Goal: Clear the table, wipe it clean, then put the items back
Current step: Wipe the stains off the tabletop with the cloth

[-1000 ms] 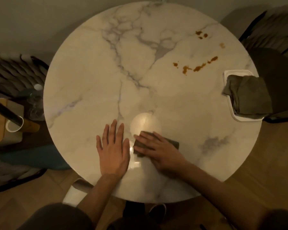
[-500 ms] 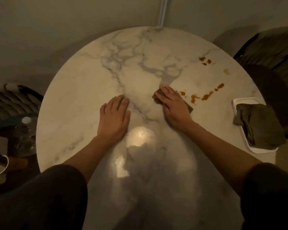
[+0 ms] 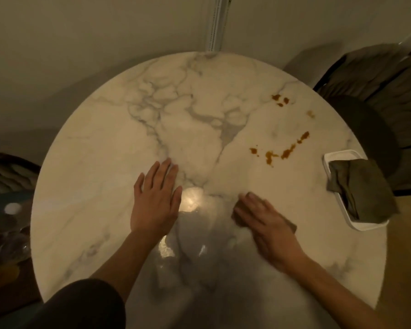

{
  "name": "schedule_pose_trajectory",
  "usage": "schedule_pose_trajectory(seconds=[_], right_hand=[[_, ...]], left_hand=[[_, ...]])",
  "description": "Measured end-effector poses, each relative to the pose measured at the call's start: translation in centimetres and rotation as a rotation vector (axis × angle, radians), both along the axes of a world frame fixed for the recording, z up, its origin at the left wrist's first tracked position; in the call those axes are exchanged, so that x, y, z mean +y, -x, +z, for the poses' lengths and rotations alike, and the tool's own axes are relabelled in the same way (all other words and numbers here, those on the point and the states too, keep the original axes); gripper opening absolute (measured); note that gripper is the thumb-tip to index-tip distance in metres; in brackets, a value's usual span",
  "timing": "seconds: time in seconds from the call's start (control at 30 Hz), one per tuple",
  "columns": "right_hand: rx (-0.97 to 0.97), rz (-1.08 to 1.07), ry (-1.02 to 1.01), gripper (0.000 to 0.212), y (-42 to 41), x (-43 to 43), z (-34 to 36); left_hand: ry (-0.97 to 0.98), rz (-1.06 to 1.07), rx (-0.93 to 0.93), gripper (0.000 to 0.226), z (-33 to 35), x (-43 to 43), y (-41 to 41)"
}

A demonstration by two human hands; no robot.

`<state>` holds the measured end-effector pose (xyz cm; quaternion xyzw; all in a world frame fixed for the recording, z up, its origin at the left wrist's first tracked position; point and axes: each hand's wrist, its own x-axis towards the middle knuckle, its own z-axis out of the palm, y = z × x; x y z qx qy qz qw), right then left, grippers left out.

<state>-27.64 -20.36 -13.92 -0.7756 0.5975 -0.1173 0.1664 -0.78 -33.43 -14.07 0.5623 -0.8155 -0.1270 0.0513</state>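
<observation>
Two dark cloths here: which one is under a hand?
The small cloth pressed to the marble table by the flat right hand. The bigger cloth lies crumpled in the white tray at the table's right edge, untouched.

The right hand (image 3: 268,224) was smeared by motion and covered most of the rag (image 3: 290,225). A folded cloth (image 3: 363,193) hid the inside of the tray (image 3: 337,154). The bench (image 3: 105,162) ran off the bottom edge. The clutter (image 3: 7,231) at left was too dark to identify.
</observation>
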Motion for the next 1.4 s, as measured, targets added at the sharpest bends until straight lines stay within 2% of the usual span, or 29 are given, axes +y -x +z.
schedule_pose_trajectory(seconds=[0.13, 0.23, 0.33, 0.43, 0.53, 0.6, 0.7, 0.83, 0.93, 1.0, 1.1, 1.17, 1.23, 1.3, 1.4], right_hand=[[0.005, -0.481, 0.036, 0.054, 5.0, -6.6, 0.0], [0.043, -0.623, 0.049, 0.056, 4.8, -11.1, -0.1], [0.063, -0.555, 0.081, 0.058, 1.5, -11.7, -0.6], [0.047, -0.229, 0.111, 0.057, -2.8, -7.9, -0.6], [0.037, 0.079, 0.007, 0.057, -1.9, -4.0, 0.0], [0.018, 0.016, 0.008, 0.053, 1.5, -4.2, 0.3], [0.018, -0.295, 0.019, 0.053, 6.0, -7.8, 0.1], [0.024, -0.566, 0.055, 0.054, 5.7, -13.4, -0.2], [0.014, -0.489, 0.123, 0.056, 0.6, -14.0, -0.5], [-0.023, -0.279, 0.161, 0.056, -4.0, -11.9, -0.8], [-0.195, -0.031, 0.066, 0.058, -9.3, -6.9, -0.7], [-0.472, -0.088, -0.064, 0.057, -9.6, -5.1, 0.5], [-0.741, -0.302, -0.176, 0.047, -8.4, -5.3, 2.6], [-0.801, -0.443, -0.252, 0.044, -6.7, -6.2, 4.2], [-0.690, -0.477, -0.263, 0.041, -5.7, -6.5, 4.8]], left_hand=[[0.006, -0.012, 0.017, 0.054, 0.0, 0.1, 0.0], [0.008, -0.003, 0.009, 0.053, -0.1, 0.1, -0.1], [0.021, 0.000, 0.019, 0.052, -0.2, 0.1, 0.0], [0.023, 0.000, 0.031, 0.053, -0.1, 0.1, 0.1], [0.018, 0.003, 0.038, 0.054, -0.1, 0.1, -0.1], [0.027, 0.004, 0.043, 0.054, -0.2, 0.1, -0.1], [0.034, 0.001, 0.053, 0.053, -0.1, 0.1, 0.0], [0.042, 0.009, 0.049, 0.054, -0.2, 0.1, -0.1], [0.046, 0.007, 0.055, 0.053, -0.2, 0.0, 0.0], [0.041, 0.005, 0.056, 0.052, -0.2, 0.0, 0.0], [0.039, 0.010, 0.044, 0.053, -0.1, -0.1, -0.2], [0.034, 0.009, 0.038, 0.053, -0.1, -0.1, -0.2], [0.024, 0.003, 0.043, 0.053, -0.1, -0.1, -0.2], [0.018, 0.000, 0.047, 0.053, -0.1, -0.1, -0.1], [0.017, 0.001, 0.067, 0.053, 0.0, -0.1, -0.1]])
